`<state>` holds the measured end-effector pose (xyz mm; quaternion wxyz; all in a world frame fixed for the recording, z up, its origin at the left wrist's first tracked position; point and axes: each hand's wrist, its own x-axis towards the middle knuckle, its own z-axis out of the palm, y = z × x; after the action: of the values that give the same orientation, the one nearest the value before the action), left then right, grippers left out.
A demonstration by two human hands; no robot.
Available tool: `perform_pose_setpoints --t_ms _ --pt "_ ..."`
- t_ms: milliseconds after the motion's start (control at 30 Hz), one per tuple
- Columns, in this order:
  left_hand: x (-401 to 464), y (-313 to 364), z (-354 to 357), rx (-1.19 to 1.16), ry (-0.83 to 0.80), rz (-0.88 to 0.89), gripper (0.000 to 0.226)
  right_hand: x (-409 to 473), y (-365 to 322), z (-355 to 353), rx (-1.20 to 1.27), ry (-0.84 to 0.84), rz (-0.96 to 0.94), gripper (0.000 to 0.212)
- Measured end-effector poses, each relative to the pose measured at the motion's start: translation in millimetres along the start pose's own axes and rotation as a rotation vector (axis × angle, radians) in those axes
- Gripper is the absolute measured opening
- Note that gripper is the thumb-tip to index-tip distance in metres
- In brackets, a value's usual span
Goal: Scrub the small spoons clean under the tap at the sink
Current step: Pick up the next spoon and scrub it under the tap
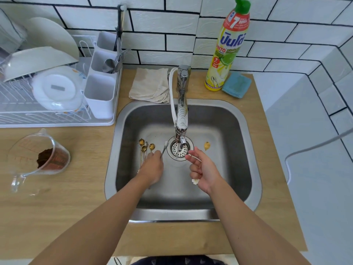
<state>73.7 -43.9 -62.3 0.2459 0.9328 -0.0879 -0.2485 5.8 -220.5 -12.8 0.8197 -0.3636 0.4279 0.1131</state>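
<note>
Three small gold spoons [144, 148] with dirty bowls lie side by side on the sink floor, left of the drain [179, 150]. My left hand [152, 167] is just beside them and pinches the handle of a silver spoon [164, 145], whose bowl points up toward the tap spout [181, 139]. My right hand [202, 169], in front of the drain, grips a thin spoon [195, 181] with a white flower at its handle end. Another gold spoon bowl [206, 145] lies right of the drain. A faint stream falls from the spout.
The steel sink [246, 150] is set in a wooden counter. A dish rack [44, 115] with a cutlery holder stands at the left, with a glass jug of brown powder [40, 159] in front of it. A folded cloth [150, 85], a detergent bottle [227, 50] and a blue sponge [236, 84] stand behind the sink.
</note>
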Motion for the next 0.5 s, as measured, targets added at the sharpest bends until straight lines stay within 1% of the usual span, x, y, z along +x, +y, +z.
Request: perform_pose_setpoints --t_ms 67,167,233,367,433,500 --pt "-8.1 5.1 -1.9 -0.106 -0.032 0.059 0.016 0.0 2.7 4.7 -0.035 0.039 -0.047 0.016" --pt "-17.0 9.9 -4.8 -0.137 -0.101 0.133 0.016 4.8 10.1 10.9 -0.106 0.09 -0.132 0.018" --pt "-20.0 12.5 -6.9 -0.227 -0.155 0.082 0.02 10.0 14.9 13.8 -0.173 0.117 -0.176 0.019" --pt "-27.2 16.4 -10.3 -0.53 -0.237 -0.099 0.026 16.4 24.6 17.4 -0.3 0.116 -0.222 0.015" --pt "-31.0 19.3 -11.5 -0.655 -0.25 -0.152 0.028 16.9 29.5 21.8 -0.333 0.095 -0.234 0.021" --pt "-34.7 24.2 -14.3 -0.749 -0.267 -0.183 0.028 18.4 33.7 28.8 -0.336 0.069 -0.253 0.034"
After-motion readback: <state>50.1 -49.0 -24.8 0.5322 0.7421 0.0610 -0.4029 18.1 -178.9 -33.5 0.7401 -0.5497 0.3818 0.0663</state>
